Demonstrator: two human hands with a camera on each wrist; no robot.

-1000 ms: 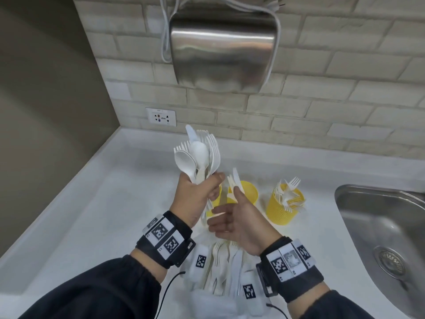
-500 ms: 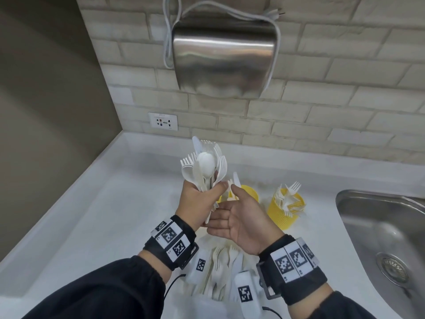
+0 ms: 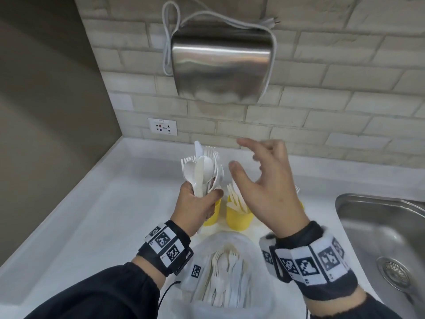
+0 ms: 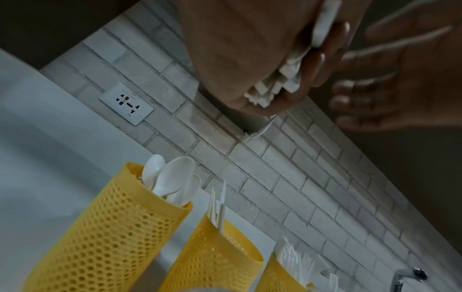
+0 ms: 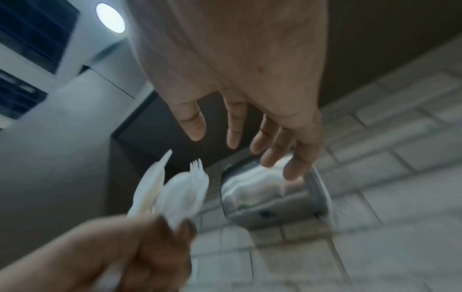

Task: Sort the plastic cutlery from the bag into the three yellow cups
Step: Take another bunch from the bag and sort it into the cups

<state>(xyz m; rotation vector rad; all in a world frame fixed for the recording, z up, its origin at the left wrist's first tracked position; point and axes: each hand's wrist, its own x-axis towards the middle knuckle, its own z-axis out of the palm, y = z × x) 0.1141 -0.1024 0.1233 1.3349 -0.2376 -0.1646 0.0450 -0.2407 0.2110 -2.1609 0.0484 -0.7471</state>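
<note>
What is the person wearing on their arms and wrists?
Both arms are in dark long sleeves. Each wrist carries a black band: the left band and the right band are both covered with white square tags printed with black pixel patterns. A thin black cable runs by the left sleeve.

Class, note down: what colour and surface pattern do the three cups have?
The cups are yellow with a honeycomb mesh of small holes, clearest in the left wrist view.
</note>
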